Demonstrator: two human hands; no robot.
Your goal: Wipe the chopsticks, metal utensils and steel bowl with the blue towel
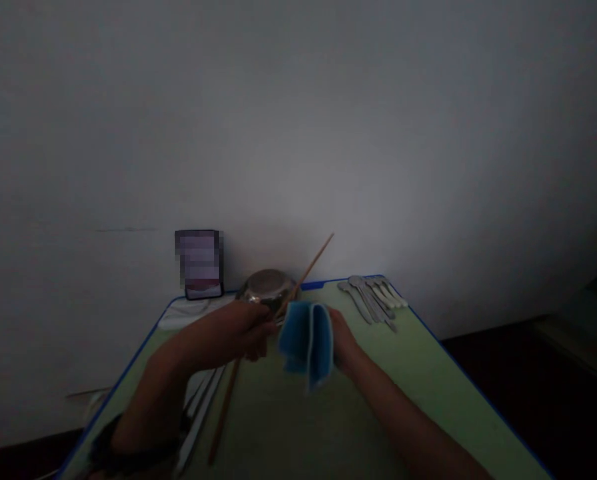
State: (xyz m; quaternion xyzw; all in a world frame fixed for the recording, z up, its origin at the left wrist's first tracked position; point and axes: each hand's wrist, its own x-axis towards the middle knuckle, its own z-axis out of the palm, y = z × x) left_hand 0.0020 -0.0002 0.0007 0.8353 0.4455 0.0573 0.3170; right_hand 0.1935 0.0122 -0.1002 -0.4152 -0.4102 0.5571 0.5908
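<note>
Blue cloth [295, 337], folded over with a pale edge showing, hangs above a green tabletop [428, 393], held at its right side by a person's right hand [342, 340]. Nearest the camera, a dark band circles the left wrist, while slim pale utensils [201, 413] and a brown rod [223, 413] lie on the tabletop beside and partly beneath the left forearm. Farther in, the right fingers are clamped on the cloth, their tips hidden behind its folds; most of the fabric falls to the left of them and below. Across from it, the fingers of the left hand [256, 333] are curled together on a thin stick [313, 265] that slants up and to the right, with a silvery bit of metal [279, 321] at the fingertips, just beside the cloth's left edge. Beyond the hands, a shiny metal bowl [267, 285] sits upside down; to the right lie spoons [359, 293] and pale-handled forks [389, 293]. At far left, a blurred-out screen [198, 263] stands near a white item [181, 315], against a plain gray wall [298, 133].
</note>
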